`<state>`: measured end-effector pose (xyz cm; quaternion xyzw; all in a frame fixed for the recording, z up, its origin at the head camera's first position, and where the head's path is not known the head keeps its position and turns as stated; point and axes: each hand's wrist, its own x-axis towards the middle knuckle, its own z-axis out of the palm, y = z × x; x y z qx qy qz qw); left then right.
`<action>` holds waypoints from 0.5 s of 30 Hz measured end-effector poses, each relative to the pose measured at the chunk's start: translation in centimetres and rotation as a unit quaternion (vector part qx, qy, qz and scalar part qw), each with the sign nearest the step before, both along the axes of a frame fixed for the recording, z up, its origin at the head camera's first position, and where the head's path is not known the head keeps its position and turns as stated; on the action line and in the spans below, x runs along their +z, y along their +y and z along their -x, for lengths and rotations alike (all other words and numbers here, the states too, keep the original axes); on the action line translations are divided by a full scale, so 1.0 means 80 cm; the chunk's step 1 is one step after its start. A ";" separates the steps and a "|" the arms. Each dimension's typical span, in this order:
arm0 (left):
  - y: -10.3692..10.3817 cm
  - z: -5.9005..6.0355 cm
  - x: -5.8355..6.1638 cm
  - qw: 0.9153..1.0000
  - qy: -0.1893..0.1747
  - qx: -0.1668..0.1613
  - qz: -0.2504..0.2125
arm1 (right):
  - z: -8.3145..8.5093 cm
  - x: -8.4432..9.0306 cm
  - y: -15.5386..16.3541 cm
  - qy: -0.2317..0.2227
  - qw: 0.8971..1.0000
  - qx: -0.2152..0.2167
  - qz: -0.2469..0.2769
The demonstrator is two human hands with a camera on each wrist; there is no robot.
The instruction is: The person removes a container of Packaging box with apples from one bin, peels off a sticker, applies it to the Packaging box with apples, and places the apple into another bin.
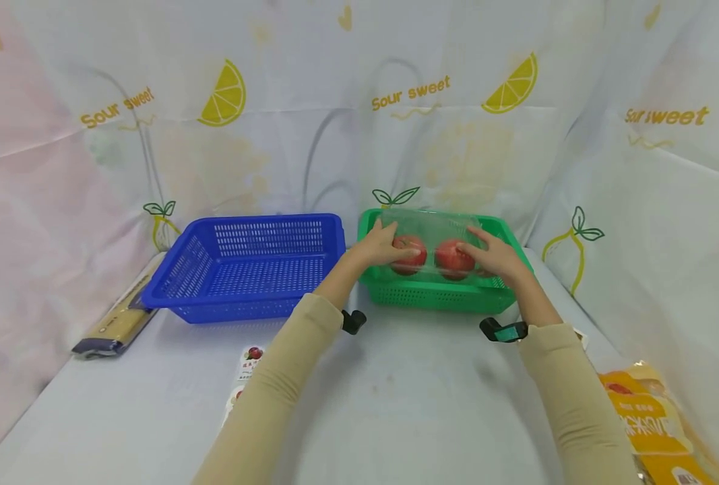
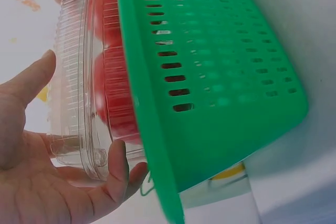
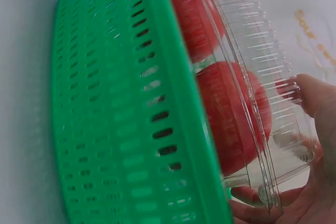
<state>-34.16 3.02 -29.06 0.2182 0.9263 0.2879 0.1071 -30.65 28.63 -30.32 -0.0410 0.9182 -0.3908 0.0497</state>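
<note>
A white cloth-covered surface carries everything. The blue basket stands just to the left of the green basket, both at the back of the surface. A clear plastic box of red tomatoes sits in the green basket, rising above its rim. The left hand grips the box's left end, fingers curled round its corner; the right hand grips the right end, fingers wrapped under its edge. A spaghetti packet lies left of the blue basket. An orange bag lies well to the right of the green basket, nearer the person. Small stickers lie in front of the blue basket.
</note>
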 end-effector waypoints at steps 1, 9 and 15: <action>-0.001 -0.002 0.002 1.000 0.002 0.001 -0.001 | -0.001 0.001 -0.001 0.003 1.000 0.000 0.002; -0.012 -0.014 0.016 1.000 0.010 0.003 -0.002 | -0.012 0.014 -0.011 0.024 1.000 -0.007 -0.011; -0.022 -0.029 0.024 1.000 0.002 0.011 -0.008 | -0.023 0.021 -0.018 0.031 0.999 -0.002 -0.017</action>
